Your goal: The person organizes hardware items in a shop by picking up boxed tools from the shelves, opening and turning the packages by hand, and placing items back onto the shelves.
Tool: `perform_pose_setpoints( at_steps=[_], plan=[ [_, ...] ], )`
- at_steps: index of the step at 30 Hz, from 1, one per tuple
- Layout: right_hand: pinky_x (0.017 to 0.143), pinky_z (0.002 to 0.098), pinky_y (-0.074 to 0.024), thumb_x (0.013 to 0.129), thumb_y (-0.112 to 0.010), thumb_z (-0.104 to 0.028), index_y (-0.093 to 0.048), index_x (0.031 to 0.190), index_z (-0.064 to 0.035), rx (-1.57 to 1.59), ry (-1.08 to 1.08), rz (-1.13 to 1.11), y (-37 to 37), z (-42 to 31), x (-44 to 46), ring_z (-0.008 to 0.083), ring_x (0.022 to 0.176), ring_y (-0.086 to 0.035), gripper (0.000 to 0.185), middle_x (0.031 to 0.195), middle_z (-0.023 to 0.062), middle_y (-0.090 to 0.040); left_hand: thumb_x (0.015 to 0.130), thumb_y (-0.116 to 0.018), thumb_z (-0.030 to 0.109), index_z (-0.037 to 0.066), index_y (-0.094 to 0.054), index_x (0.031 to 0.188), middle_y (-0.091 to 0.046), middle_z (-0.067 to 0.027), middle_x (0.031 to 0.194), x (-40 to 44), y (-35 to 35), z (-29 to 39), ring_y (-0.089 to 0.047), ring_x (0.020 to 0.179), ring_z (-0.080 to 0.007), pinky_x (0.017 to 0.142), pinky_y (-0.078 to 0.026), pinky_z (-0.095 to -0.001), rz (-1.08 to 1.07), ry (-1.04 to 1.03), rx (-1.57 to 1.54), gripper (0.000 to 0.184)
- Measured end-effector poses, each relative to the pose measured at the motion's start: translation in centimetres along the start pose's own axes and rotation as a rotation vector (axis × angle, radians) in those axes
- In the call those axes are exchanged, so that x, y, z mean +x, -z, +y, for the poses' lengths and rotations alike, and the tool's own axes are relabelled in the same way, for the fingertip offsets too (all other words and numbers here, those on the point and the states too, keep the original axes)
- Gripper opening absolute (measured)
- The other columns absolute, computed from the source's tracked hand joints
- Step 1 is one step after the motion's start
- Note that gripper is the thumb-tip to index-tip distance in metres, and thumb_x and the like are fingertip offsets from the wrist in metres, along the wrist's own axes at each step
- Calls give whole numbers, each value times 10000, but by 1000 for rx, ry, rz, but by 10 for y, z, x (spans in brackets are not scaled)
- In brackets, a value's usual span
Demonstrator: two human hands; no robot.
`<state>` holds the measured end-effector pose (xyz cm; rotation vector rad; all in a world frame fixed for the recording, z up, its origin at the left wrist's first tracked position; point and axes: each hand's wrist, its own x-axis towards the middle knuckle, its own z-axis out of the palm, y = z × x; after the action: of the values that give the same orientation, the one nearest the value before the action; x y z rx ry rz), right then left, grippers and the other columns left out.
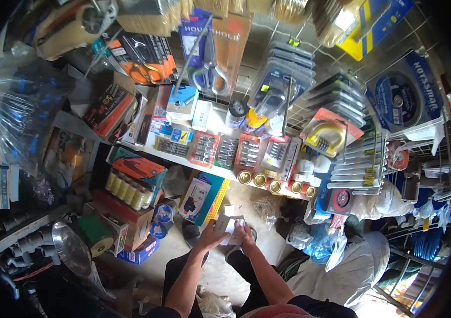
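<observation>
Low in the middle of the head view, a small white cardboard box (225,225) is held between both hands above the floor. My left hand (212,237) is closed around its left side. On the right side, the fingers of my right hand (245,237) press against the box, near what looks like a raised flap. What the box contains cannot be seen. Just beyond the hands stands a packaged tool on a blue-and-yellow card (200,197). A clear plastic bag (266,208) lies on the floor to the right.
A white shelf (177,158) holds carded drill bits (249,152), gold-topped cans (274,185) and small boxes. Above it hang packaged scissors (212,71) and discs (397,98). Boxes with bottles (128,190) stand left. A grey sheet (347,270) covers something at right.
</observation>
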<state>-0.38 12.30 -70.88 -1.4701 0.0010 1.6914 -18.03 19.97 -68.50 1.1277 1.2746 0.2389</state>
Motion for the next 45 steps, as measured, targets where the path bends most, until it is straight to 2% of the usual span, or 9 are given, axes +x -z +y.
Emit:
perform_pose_setpoints(
  at_steps=[11, 16, 18, 20, 24, 30, 34, 39, 45],
  plan=[
    [1020, 336, -431, 945, -707, -451, -589, 1351, -97, -39, 151, 19, 4, 17, 9, 145, 1148, -573, 552, 1227, 37, -638, 760, -865, 335, -15, -541, 1223, -677, -211, 1138, 16, 4, -17, -672, 1057, -297, 896, -531, -396, -12, -46, 76, 665],
    [872, 335, -523, 967, -692, -322, -549, 1388, -102, -48, 175, -35, 7, 30, 7, 165, 1018, -657, 496, 1146, 39, -667, 802, -809, 330, 4, -563, 1239, -687, -198, 1126, -12, 39, 28, -684, 1046, -316, 906, -525, -410, 58, -64, 90, 598],
    [770, 374, -580, 951, -710, -264, -537, 1342, -88, 104, 109, -90, -9, 8, -22, 237, 876, -727, 463, 1077, 78, -671, 807, -818, 277, -23, -553, 1272, -661, -157, 1194, -24, 55, 86, -652, 1047, -248, 888, -533, -368, 110, -33, 14, 614],
    [769, 380, -586, 943, -719, -263, -531, 1323, -89, 122, 88, -57, -8, 13, -36, 247, 892, -724, 458, 1057, 77, -663, 772, -851, 241, 10, -554, 1232, -647, -132, 1087, -19, 72, 116, -644, 989, -239, 839, -530, -373, 129, -197, -7, 594],
    [766, 383, -591, 940, -721, -268, -526, 1308, -92, 149, 64, -49, 0, 35, -65, 249, 886, -716, 453, 1039, 74, -649, 771, -854, 262, -12, -544, 1261, -602, -231, 1123, 30, 103, 189, -616, 1025, -411, 867, -509, -489, 444, -596, 616, 642],
    [798, 423, -610, 927, -727, -251, -518, 1290, -70, 135, 42, 17, 1, 34, -110, 250, 876, -707, 456, 1024, 95, -640, 827, -809, 268, -58, -424, 1388, -704, -279, 1038, 160, 134, 262, -689, 994, -431, 805, -561, -494, 616, -659, 749, 755],
    [776, 418, -610, 923, -727, -254, -497, 1314, -57, 145, 23, 30, 6, 35, -124, 293, 879, -727, 494, 1041, 123, -654, 841, -776, 291, 64, -359, 1468, -604, -308, 1225, 195, 126, 288, -682, 945, -480, 753, -577, -503, 627, -632, 1093, 786],
    [776, 378, -597, 918, -755, -250, -536, 1259, -47, 187, 31, 42, -4, 16, -141, 252, 882, -729, 453, 1040, 94, -664, 763, -823, 294, 176, -555, 1352, -608, -181, 1178, 229, 128, 303, -592, 1129, -331, 933, -476, -466, 691, -518, 1527, 658],
    [781, 362, -595, 939, -731, -251, -536, 1261, -39, 173, 88, 8, -16, 3, -137, 235, 893, -732, 432, 1039, 103, -673, 747, -814, 437, 124, -624, 1277, -602, -137, 1142, 234, 148, 311, -564, 1096, -299, 922, -426, -448, 674, -515, 1608, 645]
  ],
)
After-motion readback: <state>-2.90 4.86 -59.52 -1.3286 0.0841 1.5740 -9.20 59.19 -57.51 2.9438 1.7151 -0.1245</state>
